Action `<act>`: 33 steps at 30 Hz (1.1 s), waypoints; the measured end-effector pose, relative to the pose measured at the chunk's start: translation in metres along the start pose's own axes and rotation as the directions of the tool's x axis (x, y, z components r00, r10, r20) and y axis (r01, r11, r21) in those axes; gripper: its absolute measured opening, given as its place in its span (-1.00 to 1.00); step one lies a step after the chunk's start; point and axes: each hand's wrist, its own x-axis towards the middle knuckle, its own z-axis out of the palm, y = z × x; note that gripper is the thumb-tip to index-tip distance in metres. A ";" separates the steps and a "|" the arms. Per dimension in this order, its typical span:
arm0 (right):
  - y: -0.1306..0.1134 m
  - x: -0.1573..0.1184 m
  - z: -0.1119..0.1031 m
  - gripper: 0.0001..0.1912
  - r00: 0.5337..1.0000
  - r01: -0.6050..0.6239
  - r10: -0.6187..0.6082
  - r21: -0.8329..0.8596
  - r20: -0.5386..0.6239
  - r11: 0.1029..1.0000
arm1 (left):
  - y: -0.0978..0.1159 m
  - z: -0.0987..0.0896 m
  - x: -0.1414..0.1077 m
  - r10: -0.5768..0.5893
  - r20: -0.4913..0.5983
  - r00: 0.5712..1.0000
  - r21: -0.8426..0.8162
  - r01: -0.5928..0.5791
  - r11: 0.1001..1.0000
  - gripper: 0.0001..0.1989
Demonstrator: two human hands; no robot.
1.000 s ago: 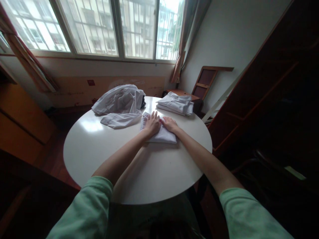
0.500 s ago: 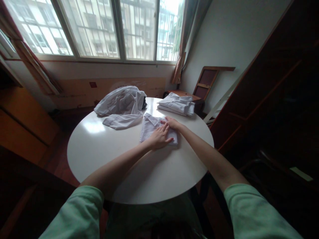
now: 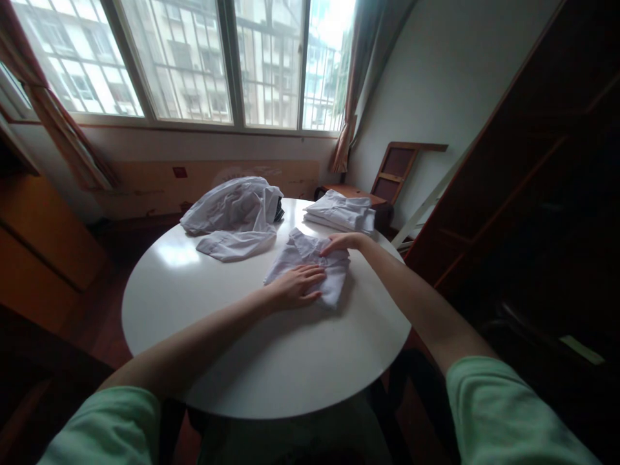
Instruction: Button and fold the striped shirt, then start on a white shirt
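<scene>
Turned folded white cloth shirt (image 3: 333, 278) askew on round, glossy white table (image 3: 290, 361); laying left hand (image 3: 301, 284) flat atop, grip open; bending right hand (image 3: 341, 243) at far edge, cannot tell grip's closure.

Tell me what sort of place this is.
Likely a room in a home: a curtain hangs beside a wide window, and a folded white garment lies on a round white table.
</scene>
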 end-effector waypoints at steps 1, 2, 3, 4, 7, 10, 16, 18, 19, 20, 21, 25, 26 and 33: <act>0.000 -0.003 0.000 -0.60 1.000 0.010 -0.011 0.033 0.024 0.999 | -0.002 -0.002 -0.006 0.019 -0.014 1.000 -0.003 -0.019 1.000 -0.52; -0.002 -0.006 -0.001 -0.61 0.998 0.020 -0.023 0.066 0.054 0.998 | -0.004 -0.004 -0.012 0.031 -0.035 0.999 -0.005 -0.031 1.000 -0.53; -0.004 -0.009 -0.002 -0.61 0.996 0.036 -0.043 0.093 0.078 0.995 | -0.006 -0.006 -0.018 0.025 -0.072 0.997 -0.005 -0.026 1.000 -0.54; -0.006 -0.011 -0.003 -0.61 0.994 0.055 -0.065 0.109 0.092 0.993 | -0.009 -0.007 -0.023 -0.006 -0.136 0.991 -0.010 0.005 1.000 -0.55; -0.016 -0.018 -0.007 -0.58 0.987 0.127 -0.137 0.115 0.080 0.985 | -0.022 -0.010 -0.034 -0.268 -0.416 0.869 -0.141 0.230 0.963 -0.47; -0.027 -0.024 -0.009 -0.56 0.971 0.238 -0.239 0.094 -0.006 0.967 | -0.037 -0.017 -0.033 -0.616 -0.430 0.660 -0.529 0.368 0.764 -0.32; -0.033 -0.019 -0.004 -0.45 0.814 0.474 -0.367 0.150 -0.450 0.868 | -0.057 -0.031 -0.013 -0.616 0.089 0.783 -0.971 0.206 0.121 -0.50; -0.027 -0.014 0.002 -0.43 0.774 0.524 -0.309 0.286 -0.553 0.802 | -0.060 -0.028 -0.008 -0.721 0.105 0.685 -0.979 0.197 0.045 -0.59; -0.023 -0.013 0.007 -0.45 0.778 0.542 -0.279 0.376 -0.563 0.752 | -0.062 -0.026 -0.006 -0.772 0.101 0.628 -0.982 0.189 0.026 -0.63; -0.018 -0.013 0.013 -0.46 0.795 0.549 -0.259 0.470 -0.548 0.691 | -0.063 -0.023 -0.005 -0.808 0.096 0.581 -0.984 0.176 0.010 -0.67; -0.013 -0.015 0.020 -0.46 0.818 0.545 -0.251 0.557 -0.517 0.627 | -0.063 -0.020 -0.005 -0.830 0.091 0.550 -0.988 0.157 -0.004 -0.70; 0.005 -0.032 0.059 -0.55 0.915 0.404 -0.231 0.762 -0.332 0.506 | -0.065 -0.015 -0.007 -0.859 0.092 0.504 -0.996 0.064 -0.069 -0.73; 0.007 -0.038 0.070 -0.59 0.941 0.339 -0.202 0.786 -0.273 0.517 | -0.065 -0.015 -0.008 -0.867 0.109 0.486 -0.994 0.066 -0.088 -0.74; 0.004 -0.063 0.114 -0.75 0.953 0.221 0.042 0.781 -0.301 0.584 | -0.048 -0.021 -0.018 -0.862 0.374 0.343 -0.916 0.284 -0.285 -0.82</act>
